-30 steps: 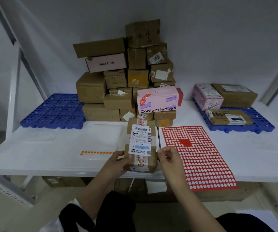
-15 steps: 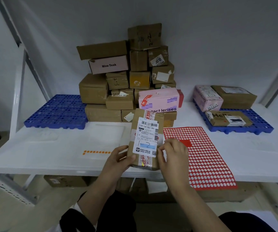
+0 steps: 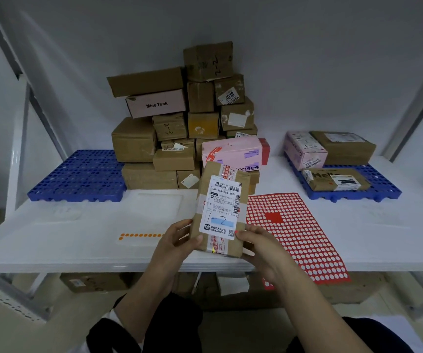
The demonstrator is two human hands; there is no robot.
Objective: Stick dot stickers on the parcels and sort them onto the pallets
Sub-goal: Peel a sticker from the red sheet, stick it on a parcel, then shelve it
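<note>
A brown taped parcel point(image 3: 220, 200) with a white shipping label marked "1-2" is lifted off the white table, tilted up towards me. My left hand point(image 3: 177, 240) grips its lower left edge. My right hand point(image 3: 263, 253) holds the lower right corner, thumb tip pressing a small red dot sticker point(image 3: 236, 232) on the label's corner. The red sticker sheet point(image 3: 299, 233) lies to the right of the parcel, and a strip of orange dots point(image 3: 141, 235) to the left. One blue pallet point(image 3: 78, 177) sits at the far left, bare. The right blue pallet point(image 3: 383, 184) carries three parcels.
A tall stack of brown parcels point(image 3: 179, 128) with a pink "Contact lenses" box point(image 3: 233, 154) stands at the back centre. White shelf posts rise at both sides. More cartons point(image 3: 93, 281) lie under the table's front edge point(image 3: 78, 261).
The parcel has been lifted from flat on the table and tilted upright. My right hand moved from the label's side to its lower right corner, where a red dot now shows.
</note>
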